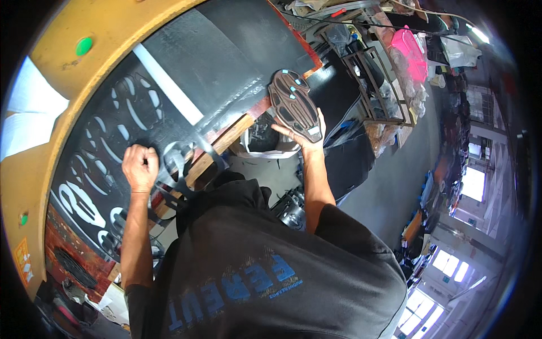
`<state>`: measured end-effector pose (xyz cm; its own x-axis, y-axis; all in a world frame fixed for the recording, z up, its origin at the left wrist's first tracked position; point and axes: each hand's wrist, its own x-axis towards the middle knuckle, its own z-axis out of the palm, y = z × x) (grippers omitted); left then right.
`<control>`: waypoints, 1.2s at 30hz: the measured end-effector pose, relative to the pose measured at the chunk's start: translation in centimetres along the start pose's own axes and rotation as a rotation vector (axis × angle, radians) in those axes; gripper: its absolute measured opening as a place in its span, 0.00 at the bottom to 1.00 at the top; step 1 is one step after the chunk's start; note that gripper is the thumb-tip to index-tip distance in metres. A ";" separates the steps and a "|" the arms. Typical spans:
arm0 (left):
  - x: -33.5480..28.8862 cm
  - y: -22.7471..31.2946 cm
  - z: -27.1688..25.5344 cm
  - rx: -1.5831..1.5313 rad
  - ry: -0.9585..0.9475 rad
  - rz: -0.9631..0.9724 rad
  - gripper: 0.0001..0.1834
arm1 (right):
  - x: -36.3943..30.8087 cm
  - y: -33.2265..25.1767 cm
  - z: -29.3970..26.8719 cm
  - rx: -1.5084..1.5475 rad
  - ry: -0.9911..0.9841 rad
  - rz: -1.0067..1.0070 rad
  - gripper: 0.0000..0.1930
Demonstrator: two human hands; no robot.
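My right hand (pixel 314 135) holds a sole-shaped cutting die (pixel 294 106) from below and along its right side. The die is dark brown, with curved ridges inside and small light-blue bits on it. My left hand (pixel 140 166) is closed in a fist over the black sheet (pixel 113 141) on the worktable; whatever its fingers may hold is hidden. Curved cut-out shapes run through that sheet. Beside the fist, loose black strips (pixel 176 161) droop over the table's wooden edge (pixel 220 142).
A yellow machine frame (pixel 62 62) with green buttons arches over the table's left. Below the table edge stands a white bin (pixel 270 153) with black pieces inside. A metal rack (pixel 372 85) with plastic bags and a pink bag (pixel 409 53) stand at upper right.
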<state>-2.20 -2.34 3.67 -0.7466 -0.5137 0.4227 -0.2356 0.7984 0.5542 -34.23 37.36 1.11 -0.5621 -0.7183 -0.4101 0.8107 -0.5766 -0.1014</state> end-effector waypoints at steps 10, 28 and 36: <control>0.0 -0.8 0.1 0.131 -0.037 0.000 0.13 | 0.5 -1.3 2.2 0.046 -0.192 0.180 0.47; -0.2 -0.4 0.1 0.177 -0.051 -0.049 0.12 | -0.1 3.1 2.6 0.269 -0.220 0.124 0.49; 0.0 -0.4 0.3 0.198 -0.052 -0.031 0.13 | -2.5 -0.5 8.0 0.198 -0.505 -0.016 0.54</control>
<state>-2.30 -2.53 3.27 -0.7668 -0.5266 0.3671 -0.3730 0.8309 0.4128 -34.58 36.34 9.47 -0.6221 -0.7786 0.0820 0.7827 -0.6161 0.0886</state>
